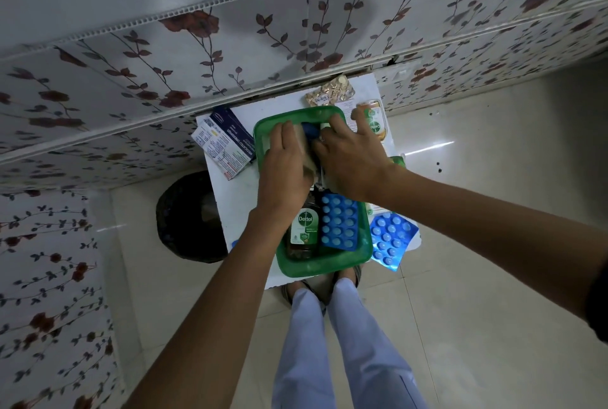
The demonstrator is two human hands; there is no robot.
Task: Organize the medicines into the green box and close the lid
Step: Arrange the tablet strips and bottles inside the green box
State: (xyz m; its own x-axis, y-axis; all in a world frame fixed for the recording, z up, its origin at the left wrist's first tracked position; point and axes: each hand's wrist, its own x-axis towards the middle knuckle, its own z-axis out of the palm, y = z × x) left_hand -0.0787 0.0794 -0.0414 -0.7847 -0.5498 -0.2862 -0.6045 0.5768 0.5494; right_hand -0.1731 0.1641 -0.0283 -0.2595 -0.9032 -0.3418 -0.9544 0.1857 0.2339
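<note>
The green box (263, 137) sits open on a small white table (243, 198). In its near half lie a brown Dettol bottle (302, 231) and a blue blister pack (339, 224). My left hand (284, 171) and my right hand (348, 158) are both down in the far half, pressing a tan pack (307, 153) between them. A blue-capped item (311, 130) shows just beyond the tan pack. What lies under my palms is hidden.
Outside the box lie a second blue blister pack (391, 239) at the right, gold blister strips (330, 91) at the back, an orange Dettol bottle (375, 122) at the far right, and dressing cartons (223, 142) on the left. A dark bin (190, 217) stands on the floor to the left.
</note>
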